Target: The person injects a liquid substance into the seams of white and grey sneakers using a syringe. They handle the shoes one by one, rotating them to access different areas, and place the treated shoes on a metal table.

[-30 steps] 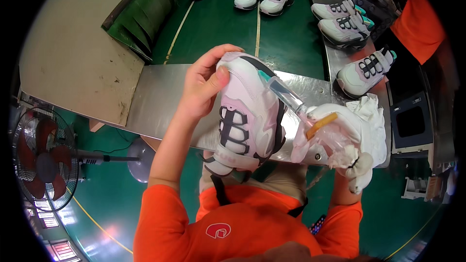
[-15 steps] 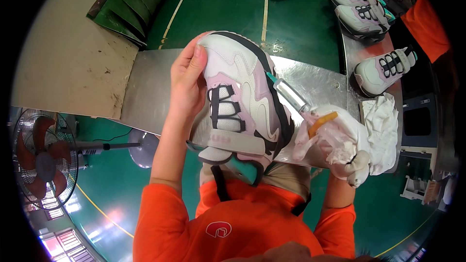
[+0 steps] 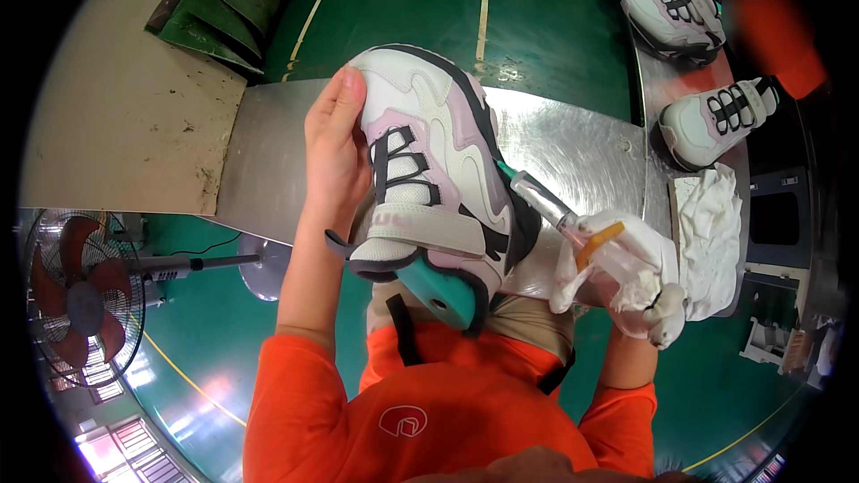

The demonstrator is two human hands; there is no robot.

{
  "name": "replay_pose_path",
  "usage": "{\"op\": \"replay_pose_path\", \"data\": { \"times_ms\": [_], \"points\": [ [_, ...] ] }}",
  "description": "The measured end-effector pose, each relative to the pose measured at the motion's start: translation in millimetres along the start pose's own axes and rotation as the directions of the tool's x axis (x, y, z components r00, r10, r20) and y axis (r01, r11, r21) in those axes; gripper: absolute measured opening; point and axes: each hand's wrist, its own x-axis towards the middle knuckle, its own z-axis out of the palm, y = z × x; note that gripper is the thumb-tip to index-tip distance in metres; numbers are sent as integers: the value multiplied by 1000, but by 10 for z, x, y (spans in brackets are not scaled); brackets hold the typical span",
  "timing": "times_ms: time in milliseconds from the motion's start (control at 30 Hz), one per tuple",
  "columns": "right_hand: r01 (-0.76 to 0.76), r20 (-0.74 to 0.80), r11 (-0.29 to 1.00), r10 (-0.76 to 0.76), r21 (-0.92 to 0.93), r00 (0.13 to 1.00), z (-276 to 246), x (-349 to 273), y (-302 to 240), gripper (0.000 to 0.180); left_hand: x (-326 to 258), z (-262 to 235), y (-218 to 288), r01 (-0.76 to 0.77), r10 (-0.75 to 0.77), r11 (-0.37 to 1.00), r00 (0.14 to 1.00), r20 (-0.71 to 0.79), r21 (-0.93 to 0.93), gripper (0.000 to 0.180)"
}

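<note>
My bare left hand (image 3: 336, 139) grips the toe of a white, pink and black sneaker (image 3: 438, 139), thumb on the upper and the other fingers hidden beneath. The shoe is tilted, its toe pointing away from me and its strap and heel near my lap. A teal shoe last (image 3: 440, 291) fills its opening. My right hand (image 3: 626, 273), in a white glove, is closed around a clear syringe (image 3: 541, 197) with a green tip and an amber flange. That tip meets the seam between the upper and the black sole edge, on the shoe's right side.
A metal plate (image 3: 273, 156) lies under the shoe. On the right stand several similar sneakers (image 3: 716, 125) and a folded white cloth (image 3: 707, 237). A green conveyor belt (image 3: 394, 18) runs ahead, with a green strip curtain (image 3: 237, 13) to its left. A standing fan (image 3: 85, 295) is at left.
The syringe tip has moved along the shoe's seam toward the heel. The sneaker and my left hand have shifted slightly left. An orange sleeve at the right has moved.
</note>
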Motion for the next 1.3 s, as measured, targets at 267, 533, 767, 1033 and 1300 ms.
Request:
{"op": "replay_pose_path", "data": {
  "times_ms": [267, 533, 767, 1033, 1300],
  "points": [
    [3, 35, 998, -5, 59, 999, -191, -139, 108, 89, 6, -11, 6, 2, -2, 1000, 1000, -5, -20, 37],
    [37, -24, 998, -35, 50, 999, -616, -433, 278, 91, 3, -32, -10, 26, -28, 997, 999, -33, -66, 35],
    [200, -143, 977, -208, -69, 968, -464, -336, 234, 112, 97, -82, 13, 108, -108, 993, 994, 13, 45, 38],
    [252, -354, 726, -570, -640, 742, -618, -785, 250, 99, 474, -265, 382, 101, -327, 710, 924, 199, 697, 52],
    [179, -425, 624, -687, -761, 589, -791, -862, 411, 100, 1115, 238, 99, 215, -284, 746, 959, 9, 630, 38]
  ]
}}
